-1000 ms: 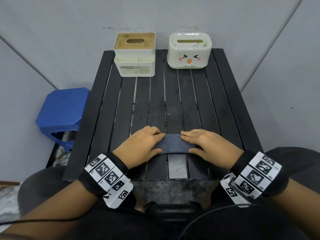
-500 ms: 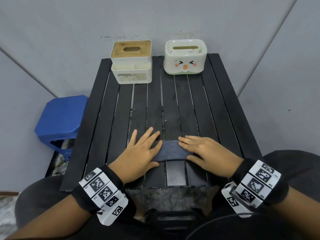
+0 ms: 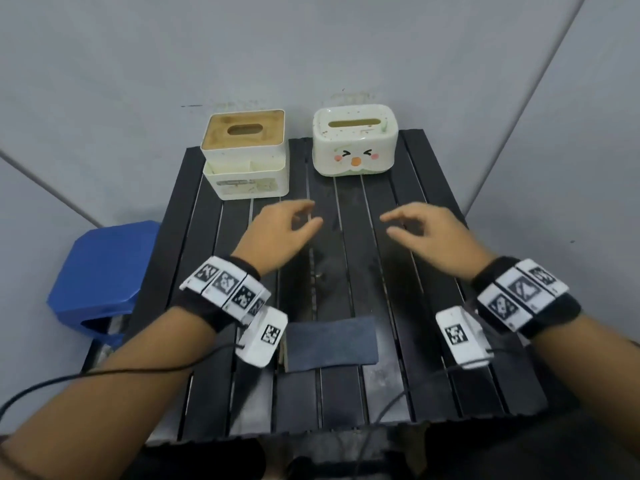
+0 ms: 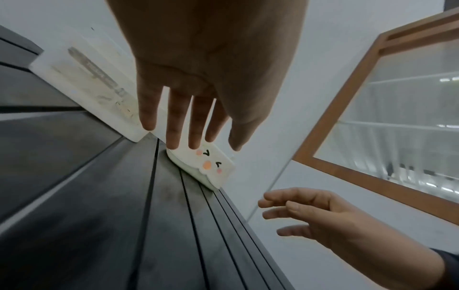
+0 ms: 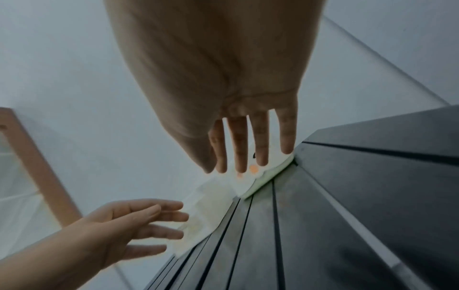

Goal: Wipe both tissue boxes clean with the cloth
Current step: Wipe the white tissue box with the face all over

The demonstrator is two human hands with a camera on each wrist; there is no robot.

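Note:
Two soiled tissue boxes stand at the far end of the black slatted table (image 3: 426,278): a white box with a wooden lid (image 3: 245,154) on the left, and a rounded white box with a cartoon face (image 3: 354,143) (image 4: 211,162) (image 5: 255,172) on the right. The dark folded cloth (image 3: 330,342) lies flat near the front edge, between my wrists, and nothing touches it. My left hand (image 3: 277,230) (image 4: 196,109) hovers over mid-table with fingers spread and empty. My right hand (image 3: 426,230) (image 5: 248,141) hovers beside it, fingers extended, also empty. Neither hand touches a box.
A blue plastic stool (image 3: 100,275) stands on the floor left of the table. Grey walls close in behind the boxes and on the right. Cables run from the wrist cameras across the table's front edge (image 3: 346,427).
Both hands have let go of the cloth and moved forward toward the boxes, lifting off the table. The cloth stays near the front edge. The head view has come closer.

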